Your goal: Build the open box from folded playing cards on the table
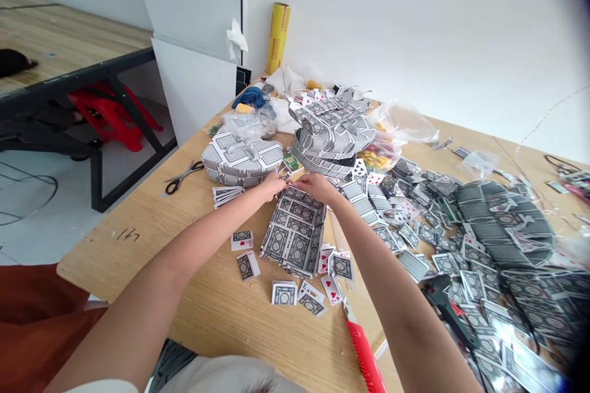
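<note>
Pinching a light card tray (295, 227) by its far edge

The card tray, pieced together from patterned playing cards, sits on the wooden surface (193, 270) straight ahead of the person, its long sides running away from the body. The left grip (273, 186) and the right grip (314, 186) meet at its far edge, fingertips nearly together, both apparently closed on that edge; what exactly lies between the fingertips is too small to tell.

It should weigh very little and slide easily, since card faces tend to be slick. Each panel is probably springy and fairly stiff lying flat, yet the joins between cards look like the weak points, ready to crease or peel under a hard squeeze. The best hold is likely low on the two long walls near the corners, or a flat palm beneath the base; tugging one raised card invites a tear.

Loose cards (284, 293) lie around the near end, and a red-handled blade (364, 353) rests beside them. Beyond the hands stand a rounded card body (242, 156) and a taller card piece (329, 129), with scissors (177, 178) to the left. Rightward spread a card heap (410, 236) and a glue gun (449, 310).
</note>
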The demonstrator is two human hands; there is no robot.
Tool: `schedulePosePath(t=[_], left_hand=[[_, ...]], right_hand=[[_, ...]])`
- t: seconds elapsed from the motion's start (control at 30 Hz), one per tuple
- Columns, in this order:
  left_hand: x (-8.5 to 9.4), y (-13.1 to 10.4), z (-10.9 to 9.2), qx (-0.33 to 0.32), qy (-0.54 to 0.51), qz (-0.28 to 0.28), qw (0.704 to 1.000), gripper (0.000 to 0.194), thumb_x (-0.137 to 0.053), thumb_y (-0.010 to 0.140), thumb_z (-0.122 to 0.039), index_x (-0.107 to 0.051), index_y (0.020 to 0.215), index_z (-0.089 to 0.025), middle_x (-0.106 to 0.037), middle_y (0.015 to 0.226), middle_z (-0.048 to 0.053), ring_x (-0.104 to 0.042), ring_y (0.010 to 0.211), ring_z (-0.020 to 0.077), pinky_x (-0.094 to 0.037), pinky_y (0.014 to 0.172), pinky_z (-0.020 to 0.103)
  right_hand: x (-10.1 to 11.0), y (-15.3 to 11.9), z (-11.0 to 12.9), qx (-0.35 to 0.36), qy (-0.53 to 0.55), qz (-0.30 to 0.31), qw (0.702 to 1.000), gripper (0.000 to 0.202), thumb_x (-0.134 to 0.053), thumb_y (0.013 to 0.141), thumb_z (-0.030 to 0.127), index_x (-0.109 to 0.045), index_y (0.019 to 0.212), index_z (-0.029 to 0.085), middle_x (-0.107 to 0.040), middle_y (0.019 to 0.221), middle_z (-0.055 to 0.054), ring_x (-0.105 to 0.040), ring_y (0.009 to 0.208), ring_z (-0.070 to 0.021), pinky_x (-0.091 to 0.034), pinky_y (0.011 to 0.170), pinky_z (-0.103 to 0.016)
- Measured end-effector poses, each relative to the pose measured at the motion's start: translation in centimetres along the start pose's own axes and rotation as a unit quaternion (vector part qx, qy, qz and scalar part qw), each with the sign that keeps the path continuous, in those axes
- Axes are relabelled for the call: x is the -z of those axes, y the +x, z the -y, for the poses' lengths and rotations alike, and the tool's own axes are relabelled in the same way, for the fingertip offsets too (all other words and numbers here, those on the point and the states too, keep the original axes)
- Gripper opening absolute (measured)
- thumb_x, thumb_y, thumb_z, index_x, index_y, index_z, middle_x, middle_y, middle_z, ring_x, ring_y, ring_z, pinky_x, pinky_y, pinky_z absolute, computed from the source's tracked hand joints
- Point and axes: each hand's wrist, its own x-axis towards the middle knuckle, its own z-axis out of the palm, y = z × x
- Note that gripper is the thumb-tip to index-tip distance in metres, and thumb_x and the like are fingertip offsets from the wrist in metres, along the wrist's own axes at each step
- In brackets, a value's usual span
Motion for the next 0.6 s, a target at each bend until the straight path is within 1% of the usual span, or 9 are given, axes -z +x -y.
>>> schedulePosePath(t=[0.1, 0.23, 0.33, 0.43, 0.53, 0.6], left_hand=[[0.0, 0.0, 0.0, -0.012, -0.002, -0.004, 1.000, 0.029, -0.059, 0.091, -0.032, -0.060, 0.113, -0.013, -0.063, 0.113, 0.008, -0.063, 0.098, 0.0201, -0.055, 0.084, 0.040], [0.3, -0.1, 0.3, -0.020, 0.002, 0.004, 1.000, 0.027, -0.060, 0.091, -0.032, -0.062, 0.110, -0.013, -0.064, 0.111, 0.008, -0.063, 0.098, 0.0204, -0.054, 0.085, 0.041], [0.4, 0.1, 0.5, -0.022, 0.009, 0.012, 1.000, 0.028, -0.060, 0.091, -0.032, -0.061, 0.111, -0.013, -0.063, 0.113, 0.008, -0.062, 0.100, 0.0209, -0.054, 0.086, 0.042], [0.4, 0.4, 0.6, -0.026, 0.014, 0.019, 0.999, 0.028, -0.060, 0.091, -0.032, -0.060, 0.112, -0.013, -0.062, 0.114, 0.008, -0.062, 0.101, 0.0212, -0.054, 0.086, 0.042], [0.6, 0.6, 0.7, -0.043, 0.007, 0.031, 0.999, 0.028, -0.060, 0.091, -0.032, -0.060, 0.112, -0.013, -0.063, 0.113, 0.008, -0.062, 0.099, 0.0206, -0.055, 0.084, 0.041], [0.8, 0.7, 0.9, -0.066, -0.009, 0.033, 0.997, 0.028, -0.060, 0.091, -0.032, -0.060, 0.112, -0.013, -0.063, 0.112, 0.008, -0.063, 0.097, 0.0199, -0.055, 0.083, 0.040]], right_hand=[[-0.1, 0.2, 0.1, -0.022, -0.016, 0.009, 1.000, 0.016, -0.060, 0.088, 0.023, -0.074, 0.086, 0.014, -0.074, 0.078, -0.005, -0.063, 0.068, -0.0142, -0.043, 0.061, -0.022], [-0.2, 0.4, 0.6, -0.039, -0.050, 0.020, 0.998, 0.012, -0.061, 0.088, 0.020, -0.071, 0.087, 0.014, -0.073, 0.085, -0.008, -0.065, 0.078, -0.0157, -0.046, 0.070, -0.024], [-0.2, 0.5, 0.9, -0.051, -0.082, 0.037, 0.995, 0.017, -0.059, 0.092, 0.028, -0.067, 0.096, 0.014, -0.070, 0.094, -0.006, -0.065, 0.085, -0.0158, -0.051, 0.078, -0.031], [0.0, 0.8, 1.1, -0.058, -0.110, 0.064, 0.990, 0.024, -0.057, 0.094, 0.036, -0.063, 0.103, 0.014, -0.066, 0.100, -0.004, -0.064, 0.088, -0.0160, -0.054, 0.080, -0.037], [0.6, 1.6, 1.3, -0.053, -0.131, 0.098, 0.985, 0.022, -0.056, 0.094, 0.035, -0.064, 0.103, 0.015, -0.066, 0.102, -0.005, -0.064, 0.089, -0.0158, -0.054, 0.082, -0.037], [0.9, 2.2, 1.6, -0.047, -0.142, 0.119, 0.982, 0.023, -0.056, 0.094, 0.035, -0.063, 0.108, 0.017, -0.065, 0.109, -0.006, -0.063, 0.092, -0.0163, -0.054, 0.082, -0.037]])
